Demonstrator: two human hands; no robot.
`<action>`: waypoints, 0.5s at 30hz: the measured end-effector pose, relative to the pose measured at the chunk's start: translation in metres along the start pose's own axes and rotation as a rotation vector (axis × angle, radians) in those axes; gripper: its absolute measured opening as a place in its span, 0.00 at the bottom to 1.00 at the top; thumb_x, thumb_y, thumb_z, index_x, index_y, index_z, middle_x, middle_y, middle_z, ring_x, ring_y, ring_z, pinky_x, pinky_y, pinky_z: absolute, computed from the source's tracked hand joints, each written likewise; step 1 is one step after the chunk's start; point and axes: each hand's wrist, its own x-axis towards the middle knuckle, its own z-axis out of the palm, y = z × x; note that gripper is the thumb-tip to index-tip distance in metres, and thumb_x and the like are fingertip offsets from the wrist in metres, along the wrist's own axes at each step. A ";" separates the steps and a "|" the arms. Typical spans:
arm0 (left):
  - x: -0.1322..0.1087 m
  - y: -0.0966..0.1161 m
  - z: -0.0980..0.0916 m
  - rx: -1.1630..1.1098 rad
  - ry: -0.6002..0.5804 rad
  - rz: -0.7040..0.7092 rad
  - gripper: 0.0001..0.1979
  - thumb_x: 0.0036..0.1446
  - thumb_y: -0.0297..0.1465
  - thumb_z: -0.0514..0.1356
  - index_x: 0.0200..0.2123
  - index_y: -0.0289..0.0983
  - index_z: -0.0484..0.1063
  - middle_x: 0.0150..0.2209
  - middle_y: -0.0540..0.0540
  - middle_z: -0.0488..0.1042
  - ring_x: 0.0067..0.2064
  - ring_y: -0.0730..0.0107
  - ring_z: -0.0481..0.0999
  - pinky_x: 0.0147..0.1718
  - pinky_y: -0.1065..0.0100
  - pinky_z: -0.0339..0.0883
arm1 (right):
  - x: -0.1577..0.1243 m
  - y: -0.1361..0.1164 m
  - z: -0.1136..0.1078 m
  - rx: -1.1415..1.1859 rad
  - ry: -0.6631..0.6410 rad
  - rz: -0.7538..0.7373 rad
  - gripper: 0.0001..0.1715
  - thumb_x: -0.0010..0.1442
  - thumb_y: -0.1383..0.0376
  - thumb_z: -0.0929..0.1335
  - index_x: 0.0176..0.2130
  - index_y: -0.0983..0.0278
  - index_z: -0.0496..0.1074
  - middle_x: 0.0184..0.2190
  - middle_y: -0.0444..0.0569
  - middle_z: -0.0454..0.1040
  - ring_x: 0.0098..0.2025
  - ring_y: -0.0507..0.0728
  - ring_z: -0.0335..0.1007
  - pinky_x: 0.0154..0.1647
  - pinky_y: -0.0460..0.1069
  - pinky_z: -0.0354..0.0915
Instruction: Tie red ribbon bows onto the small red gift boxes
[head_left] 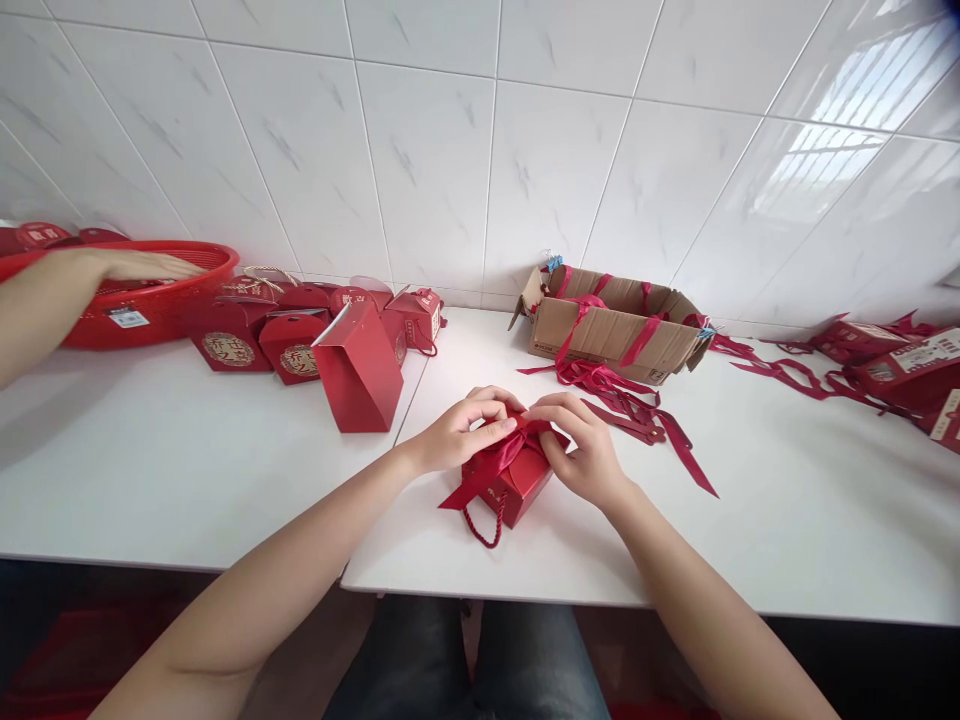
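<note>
Touching ribbon [508, 455], both hands [466, 432] [585, 450] partly hide the red box [526, 488].

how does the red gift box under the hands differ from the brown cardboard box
The red paperboard gift box looks smaller than the long brown cardboard box. The red box's curved flaps are folded over its top, while the brown box stands open. One glossy dark-red ribbon lies atop the red box; several ribbons drape over the brown box's side. Both rest on the white table.
</note>
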 end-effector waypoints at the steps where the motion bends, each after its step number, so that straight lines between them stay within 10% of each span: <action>1: 0.000 0.000 0.000 -0.002 -0.002 -0.001 0.17 0.62 0.39 0.51 0.24 0.37 0.64 0.48 0.45 0.66 0.55 0.62 0.63 0.55 0.60 0.57 | 0.000 0.000 0.000 -0.017 -0.012 -0.019 0.21 0.55 0.77 0.59 0.42 0.57 0.69 0.38 0.50 0.69 0.40 0.57 0.68 0.40 0.54 0.66; 15: 0.000 -0.005 -0.004 0.007 0.059 -0.021 0.16 0.58 0.38 0.53 0.21 0.36 0.60 0.49 0.45 0.65 0.48 0.64 0.69 0.47 0.63 0.62 | -0.002 0.000 -0.018 -0.193 -0.218 -0.162 0.26 0.60 0.78 0.57 0.46 0.57 0.72 0.38 0.49 0.69 0.39 0.55 0.64 0.42 0.56 0.58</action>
